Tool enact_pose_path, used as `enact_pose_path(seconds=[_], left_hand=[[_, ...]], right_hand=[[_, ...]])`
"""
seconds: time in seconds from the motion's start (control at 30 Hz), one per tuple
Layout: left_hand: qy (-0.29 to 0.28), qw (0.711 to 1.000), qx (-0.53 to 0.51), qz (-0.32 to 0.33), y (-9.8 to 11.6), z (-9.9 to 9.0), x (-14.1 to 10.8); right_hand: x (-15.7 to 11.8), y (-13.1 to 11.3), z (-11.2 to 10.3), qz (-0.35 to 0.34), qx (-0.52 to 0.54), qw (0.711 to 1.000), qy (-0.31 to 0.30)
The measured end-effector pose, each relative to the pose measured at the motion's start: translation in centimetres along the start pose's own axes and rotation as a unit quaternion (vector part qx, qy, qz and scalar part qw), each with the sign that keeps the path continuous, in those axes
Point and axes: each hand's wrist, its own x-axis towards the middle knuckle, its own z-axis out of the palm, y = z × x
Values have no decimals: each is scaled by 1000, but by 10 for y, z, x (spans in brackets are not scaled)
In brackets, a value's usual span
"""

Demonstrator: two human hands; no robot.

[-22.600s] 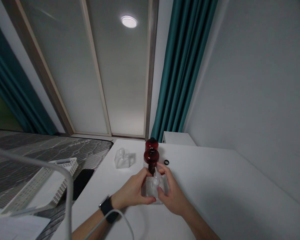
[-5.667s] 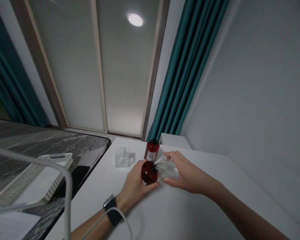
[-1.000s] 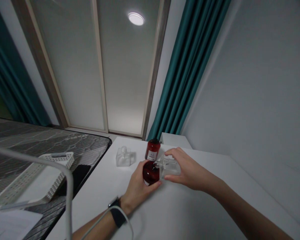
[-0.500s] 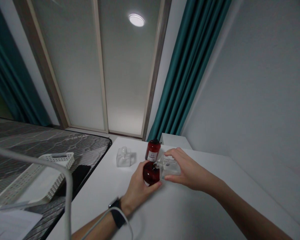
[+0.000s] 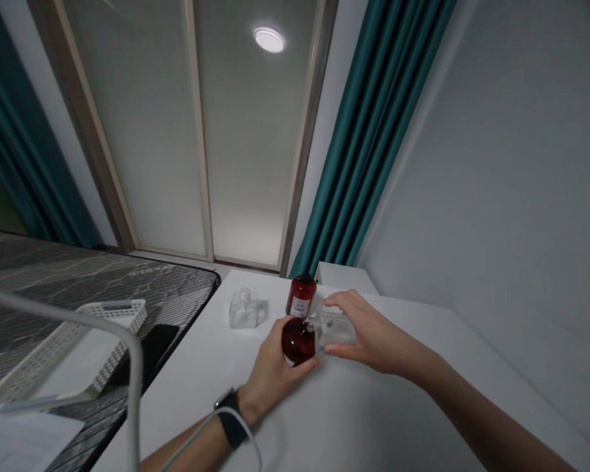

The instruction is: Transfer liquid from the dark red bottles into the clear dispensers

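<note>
My left hand (image 5: 274,362) is closed around a dark red glass bottle (image 5: 299,339) low over the white table (image 5: 206,387). Between the fingers and thumb of my right hand (image 5: 361,334) is a clear square glass bottle (image 5: 335,330), tipped on its side. Its neck meets the top of the red bottle; whether liquid is flowing I cannot make out. Just behind stands a second red bottle (image 5: 301,296) with a black cap and a white label. Farther left on the table sits a clear glass piece (image 5: 244,309) with a rounded top.
A white perforated basket (image 5: 103,357) and a black flat object (image 5: 150,351) lie on the grey patterned surface at left. A pale cable (image 5: 136,380) crosses the lower left. Behind the table are a white cabinet (image 5: 347,275) and a teal curtain (image 5: 368,131).
</note>
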Motion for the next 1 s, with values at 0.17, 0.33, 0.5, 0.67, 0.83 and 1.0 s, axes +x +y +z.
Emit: enact_pose_path(seconds=[0.17,0.33,0.5,0.67,0.83,1.0], left_hand=[[0,1000,-4,-1,-1,0,0],[5,1000,-2,7,0,0,0],[2,1000,-7,8,0,0,0],[2,1000,-11,7,0,0,0],[3,1000,-11,8,0,0,1],[6,1000,-6,14,-2,1,-1]], right_hand=[[0,-1,-1,-1,-9,1000,-6],[1,-3,-2,-3,-7,1000,-6],[0,-3,-3,-8,-5,1000,-9],[0,-1,-2,-15,-2,1000,-2],[1,-2,-2,-12,-11,1000,-6],[1,-3,-3,-8,-11,1000,-6]])
